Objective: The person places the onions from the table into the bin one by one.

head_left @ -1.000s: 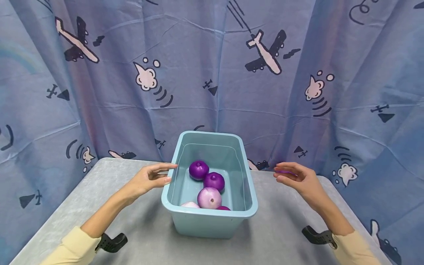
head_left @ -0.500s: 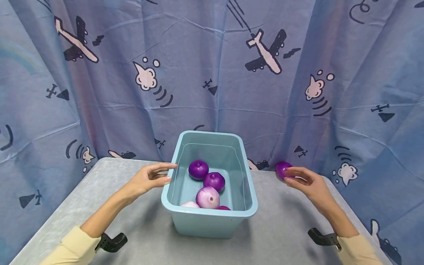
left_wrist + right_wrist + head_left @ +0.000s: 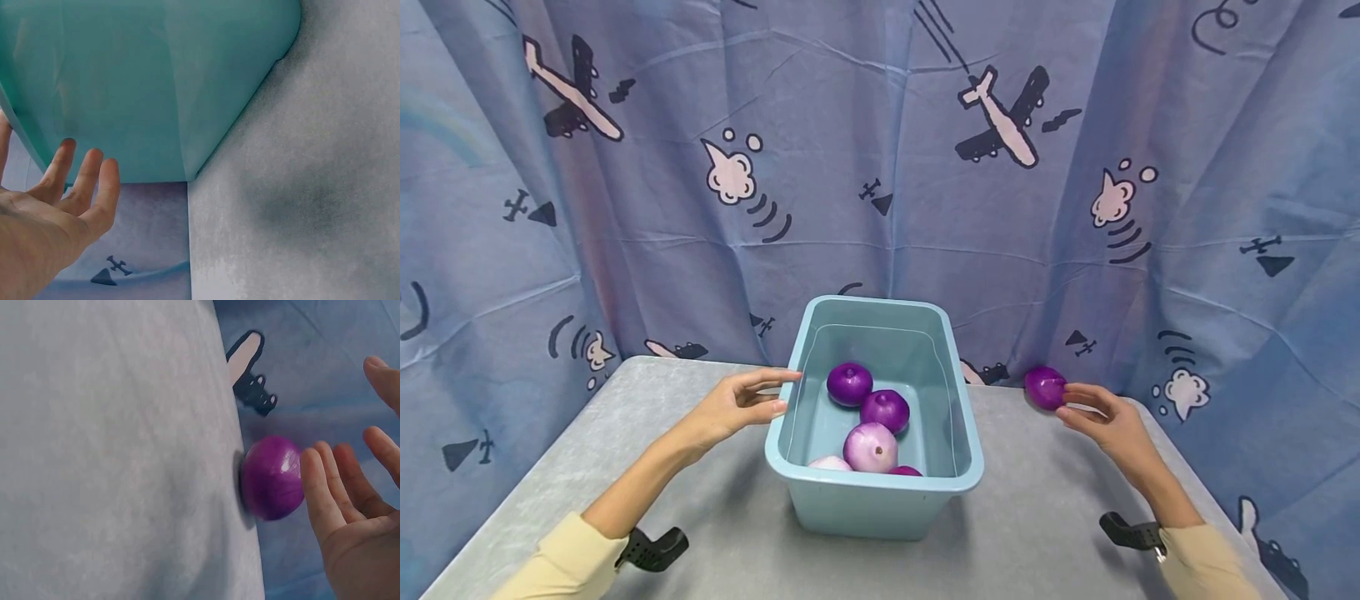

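A light-blue plastic bin [image 3: 865, 510] stands on the grey table, with several onions in it. Two dark purple onions [image 3: 884, 412] lie toward its back; a paler onion [image 3: 871, 447] sits nearer the front wall, which partly hides others. My left hand [image 3: 730, 408] has its fingertips at the bin's left rim, fingers loosely spread. At the table's far right edge rests another purple onion [image 3: 1045, 388]. My right hand [image 3: 1105, 422] is just right of it, fingers relaxed and not wrapped around it; the right wrist view shows the fingertips [image 3: 312, 464] right beside the onion.
Behind the grey table [image 3: 1000, 517] hangs a blue curtain [image 3: 880, 167] printed with airplanes, close to the back edge. Black wrist mounts [image 3: 655, 550] sit at both of my wrists.
My right hand has moved right and away from the purple onion, which now shows fully at the table's back edge. The pale onion in the bin has shifted slightly left. My left hand stays put.
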Available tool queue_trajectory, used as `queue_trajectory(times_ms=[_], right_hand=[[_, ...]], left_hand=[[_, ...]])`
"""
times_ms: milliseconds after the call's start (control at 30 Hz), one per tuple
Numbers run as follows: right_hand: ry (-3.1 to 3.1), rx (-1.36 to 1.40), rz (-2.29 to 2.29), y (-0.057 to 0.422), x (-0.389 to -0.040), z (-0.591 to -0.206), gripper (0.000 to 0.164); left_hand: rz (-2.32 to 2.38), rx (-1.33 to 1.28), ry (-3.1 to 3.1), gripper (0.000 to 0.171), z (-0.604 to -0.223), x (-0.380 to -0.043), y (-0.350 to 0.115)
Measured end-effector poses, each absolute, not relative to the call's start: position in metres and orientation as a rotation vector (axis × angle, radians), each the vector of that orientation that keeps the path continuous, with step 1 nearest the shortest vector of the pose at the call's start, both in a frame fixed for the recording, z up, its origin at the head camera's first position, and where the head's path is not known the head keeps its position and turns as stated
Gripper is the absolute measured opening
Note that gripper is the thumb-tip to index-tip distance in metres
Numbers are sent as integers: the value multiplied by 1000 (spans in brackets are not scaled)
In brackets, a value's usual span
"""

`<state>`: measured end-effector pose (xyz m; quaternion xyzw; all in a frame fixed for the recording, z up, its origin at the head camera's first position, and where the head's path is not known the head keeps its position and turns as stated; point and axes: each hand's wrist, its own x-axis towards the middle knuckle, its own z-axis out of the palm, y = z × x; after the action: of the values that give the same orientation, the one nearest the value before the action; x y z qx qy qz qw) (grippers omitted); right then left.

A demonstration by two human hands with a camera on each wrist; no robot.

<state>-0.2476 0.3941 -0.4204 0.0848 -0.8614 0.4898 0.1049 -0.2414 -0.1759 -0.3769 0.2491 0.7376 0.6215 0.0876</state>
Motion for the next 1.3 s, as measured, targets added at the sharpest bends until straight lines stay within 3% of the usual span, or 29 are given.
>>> queue_trajectory(times_ms=[700, 1300], right_hand=[[-2716, 18, 1402, 408, -281, -441, 99], [-2602, 101, 1444, 410, -305, -456, 93]], left_hand=[[1854, 744, 2187, 48, -376, -241, -175], [1845, 718, 2198, 49, -375, -241, -176]])
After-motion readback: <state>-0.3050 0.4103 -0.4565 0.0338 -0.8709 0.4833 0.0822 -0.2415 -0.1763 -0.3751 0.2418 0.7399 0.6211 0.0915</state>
